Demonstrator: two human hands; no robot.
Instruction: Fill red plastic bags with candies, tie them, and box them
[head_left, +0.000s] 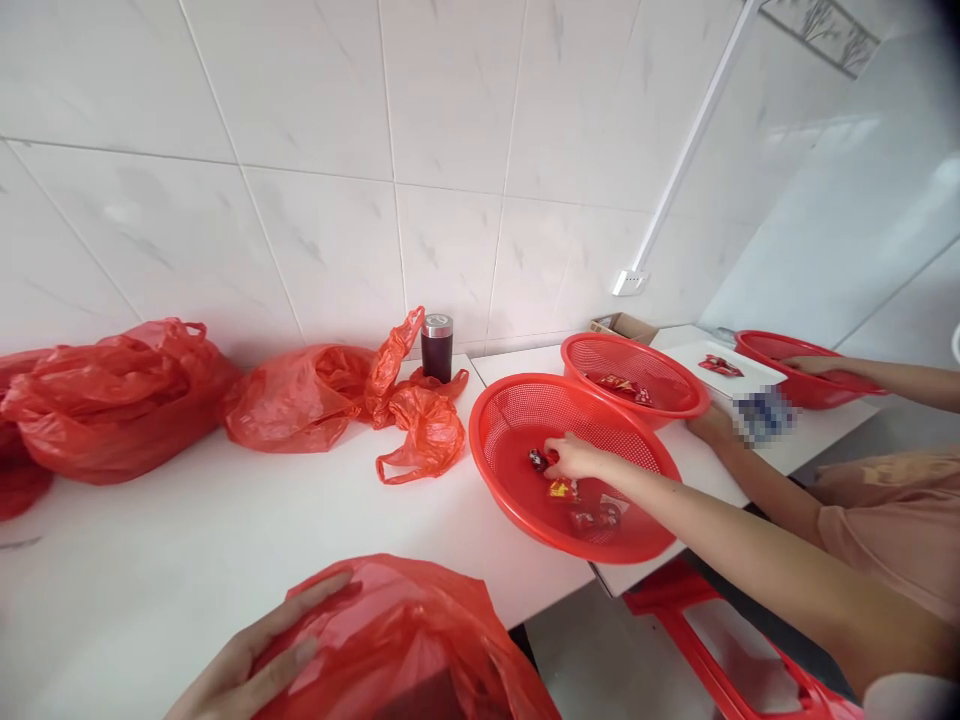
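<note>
My left hand (262, 650) grips the rim of a red plastic bag (405, 620) at the table's front edge, fingers lying along its outer side. The bag's contents are hard to make out. My right hand (574, 458) reaches into a red perforated plastic basket (517, 510). Its fingers are closed on a small wrapped snack (538, 460) in a dark and red wrapper, near the basket's left inner wall. A yellow packet (561, 489) and a few dark red packets (596, 517) lie lower in the same basket.
Behind stands a second red basket (574, 350) with packets. A co-worker's hand (810, 367) is in a third basket (832, 395); another arm rests by a white tray (686, 352). Red bags (127, 400), a dark tumbler (437, 350) and a cardboard box (622, 326) line the wall. Below is a red stool (697, 600).
</note>
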